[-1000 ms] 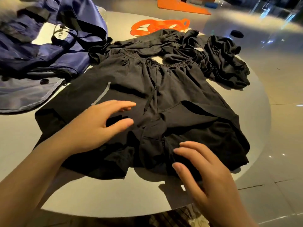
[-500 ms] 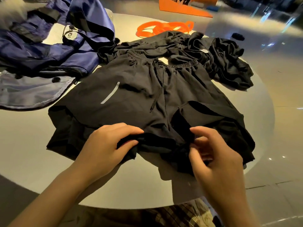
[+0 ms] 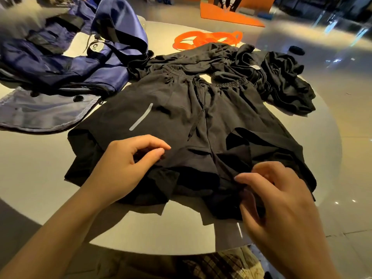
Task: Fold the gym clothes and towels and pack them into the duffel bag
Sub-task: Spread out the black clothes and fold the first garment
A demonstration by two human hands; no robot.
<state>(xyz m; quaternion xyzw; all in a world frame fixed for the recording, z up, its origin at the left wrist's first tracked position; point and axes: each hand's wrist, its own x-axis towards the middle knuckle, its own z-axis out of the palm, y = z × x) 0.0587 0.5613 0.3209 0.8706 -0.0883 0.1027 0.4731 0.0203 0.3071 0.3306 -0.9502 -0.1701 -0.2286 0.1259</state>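
Note:
Black gym shorts (image 3: 181, 109) with a drawstring and a grey stripe lie spread on the round table (image 3: 40, 168), waistband away from me. My left hand (image 3: 124, 166) pinches the hem of the left leg between thumb and fingers. My right hand (image 3: 281, 200) pinches the hem of the right leg near the crotch, fingers blurred. More crumpled black clothes (image 3: 281, 81) lie behind the shorts. The navy duffel bag (image 3: 66, 57) lies open and slumped at the table's far left.
An orange resistance band (image 3: 207, 39) lies at the table's far side. A small black item (image 3: 296, 50) sits at the far right edge. An orange mat (image 3: 231, 15) lies on the floor beyond. The table's near rim is just before my body.
Both hands went from flat, open fingers over the shorts to pinching the leg hems. The shorts' lower edges have been drawn toward me and smoothed.

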